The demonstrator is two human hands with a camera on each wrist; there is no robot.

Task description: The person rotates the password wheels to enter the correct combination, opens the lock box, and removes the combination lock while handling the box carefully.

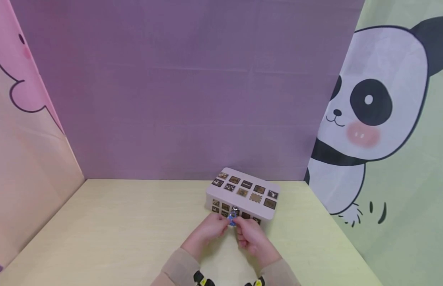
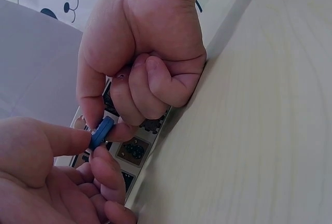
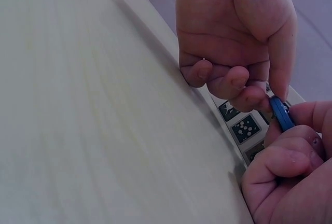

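Observation:
In the head view, my left hand (image 1: 215,225) and right hand (image 1: 251,234) meet at the front of a pale box (image 1: 250,190) with dark and brown square pictures on it. Between their fingertips is a small blue padlock (image 1: 231,218), just below the box's metal clasp (image 1: 235,209). The left wrist view has the padlock (image 2: 102,132) pinched from below by the left thumb and fingers, and from above by the right thumb and forefinger. My other right fingers curl into the palm. From the right wrist, the padlock (image 3: 281,113) appears edge-on; fingers hide part of it.
The box lid is down, and the box stands at an angle near the back of a light wooden table (image 1: 135,226). Behind rises a purple cloth backdrop (image 1: 193,99). A panda-printed cloth (image 1: 397,131) hangs on the right, a pink-printed one (image 1: 32,159) on the left.

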